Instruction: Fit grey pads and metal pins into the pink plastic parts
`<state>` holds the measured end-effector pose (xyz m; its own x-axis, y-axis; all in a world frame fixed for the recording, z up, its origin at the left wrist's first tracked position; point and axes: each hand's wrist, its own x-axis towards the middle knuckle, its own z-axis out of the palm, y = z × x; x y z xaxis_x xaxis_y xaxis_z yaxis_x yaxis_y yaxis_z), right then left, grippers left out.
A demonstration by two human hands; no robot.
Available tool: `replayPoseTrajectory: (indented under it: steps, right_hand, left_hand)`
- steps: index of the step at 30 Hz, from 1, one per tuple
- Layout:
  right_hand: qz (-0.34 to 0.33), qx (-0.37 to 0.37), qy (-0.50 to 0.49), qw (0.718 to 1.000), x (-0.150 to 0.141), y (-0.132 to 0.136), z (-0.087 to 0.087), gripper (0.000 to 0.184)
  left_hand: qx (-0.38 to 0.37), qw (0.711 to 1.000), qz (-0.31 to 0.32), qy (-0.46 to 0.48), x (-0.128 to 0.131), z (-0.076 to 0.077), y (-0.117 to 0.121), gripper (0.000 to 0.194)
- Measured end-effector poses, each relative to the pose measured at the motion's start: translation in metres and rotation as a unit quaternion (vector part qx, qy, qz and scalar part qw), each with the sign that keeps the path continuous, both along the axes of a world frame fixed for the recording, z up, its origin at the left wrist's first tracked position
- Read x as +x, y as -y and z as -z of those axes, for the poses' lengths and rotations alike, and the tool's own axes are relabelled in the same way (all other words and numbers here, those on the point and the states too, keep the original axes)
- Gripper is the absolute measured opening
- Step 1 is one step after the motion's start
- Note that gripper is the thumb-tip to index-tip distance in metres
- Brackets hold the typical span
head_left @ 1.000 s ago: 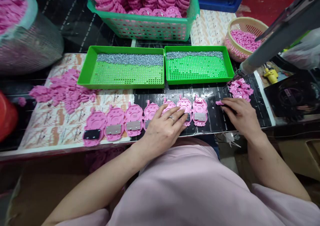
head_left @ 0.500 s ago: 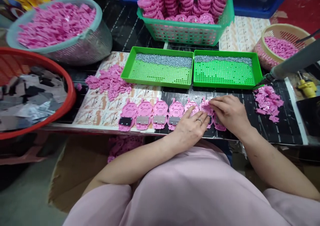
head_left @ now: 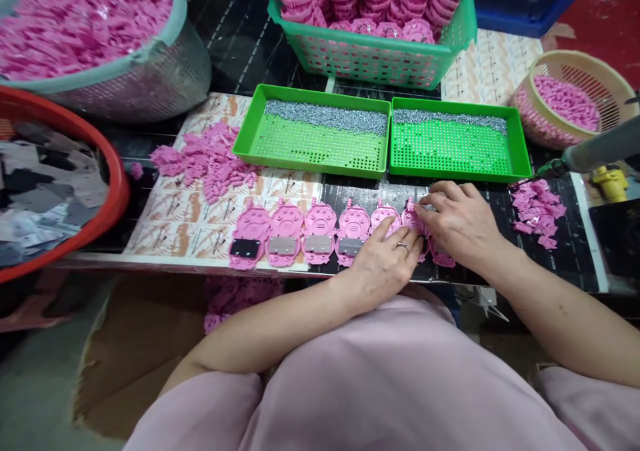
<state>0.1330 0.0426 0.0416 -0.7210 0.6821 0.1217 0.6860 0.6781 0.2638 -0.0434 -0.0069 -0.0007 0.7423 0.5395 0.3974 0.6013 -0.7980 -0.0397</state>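
A row of pink plastic casings (head_left: 320, 221) lies along the table's front edge, several with a black plate (head_left: 245, 248) or grey plates (head_left: 283, 246) screwed or set across their lower halves. My left hand (head_left: 383, 264), with a ring on one finger, rests palm down on the casings toward the right of the row, its fingers stretched out. Just beside it, my right hand (head_left: 463, 224) has its thumb and fingers bent together at the upper edge of one casing (head_left: 411, 216). Whatever sits between those fingertips is hidden. The rightmost casing (head_left: 443, 256) is partly covered by my right hand.
Two green trays (head_left: 313, 164) of small screws stand behind the row. Loose pink parts lie in a left pile (head_left: 205, 161) and a right pile (head_left: 539, 211). Around stand a red basket (head_left: 117, 191) of plates, a pale blue basket (head_left: 165, 71), a green basket (head_left: 370, 58) and a beige basket (head_left: 615, 94).
The view has shifted slightly, bringing the table nearer. My right hand's fingers have bent lower against the casing, while my left hand stays flat in place.
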Motion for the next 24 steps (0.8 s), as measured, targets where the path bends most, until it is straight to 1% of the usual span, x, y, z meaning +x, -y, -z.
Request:
replayPoseTrajectory:
  steps: [3,7,10,12,15,19,24]
  right_hand:
    - [0.002,-0.05,0.019,0.999,0.003,-0.01,-0.001,0.011]
    - [0.056,-0.114,0.012,0.992,0.004,-0.017,-0.003,0.014]
    - [0.063,-0.124,-0.002,0.99,0.005,-0.018,-0.005,0.016]
    - [0.05,-0.106,-0.008,0.993,0.006,-0.016,-0.004,0.018]
    - [0.015,-0.054,-0.027,0.998,0.009,-0.012,-0.001,0.02]
    - [-0.017,0.018,-0.059,0.998,0.009,-0.006,0.006,0.016]
    - [-0.001,0.056,-0.03,0.998,0.003,0.005,0.007,0.014]
  left_hand:
    - [0.002,1.0,-0.005,0.004,0.0,-0.001,0.0,0.027]
    - [-0.006,1.0,0.002,-0.008,0.0,-0.005,-0.001,0.028]
    - [-0.009,1.0,0.004,-0.014,0.001,-0.007,-0.002,0.029]
    - [-0.012,1.0,0.004,-0.016,0.001,-0.008,-0.002,0.029]
    - [-0.018,1.0,0.007,-0.021,0.001,-0.008,-0.003,0.03]
    - [-0.012,1.0,0.007,-0.019,0.001,-0.007,-0.003,0.03]
    - [-0.018,1.0,0.008,-0.022,0.001,-0.005,-0.002,0.029]
